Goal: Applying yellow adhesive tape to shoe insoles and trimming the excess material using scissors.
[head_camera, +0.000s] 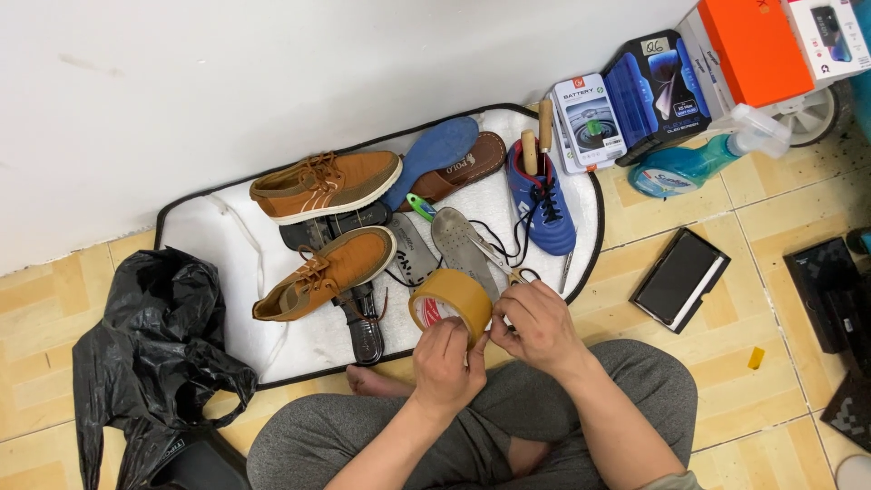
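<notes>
My left hand (pixel 445 363) holds a roll of tan packing tape (pixel 450 304) upright, just above my crossed legs in grey trousers. At the roll's right edge my right hand (pixel 537 325) pinches the tape with fingertips, touching the left hand. Just beyond the hands a grey insole (pixel 461 243) and a pair of scissors (pixel 506 265) lie on a white mat (pixel 227 245). Two tan lace-up shoes (pixel 327 184) (pixel 325 272) rest left of the roll. A blue shoe (pixel 543 201) with two wooden handles stuck in it stands farther right.
A crumpled black plastic bag (pixel 159 345) lies at left on the tiled floor. A blue insole (pixel 434 154), brown sole, and black sandal (pixel 363 322) sit on the mat. Small boxes (pixel 626 104), a blue spray bottle (pixel 699 163), a black case (pixel 680 277) and an orange box (pixel 753 45) are at right.
</notes>
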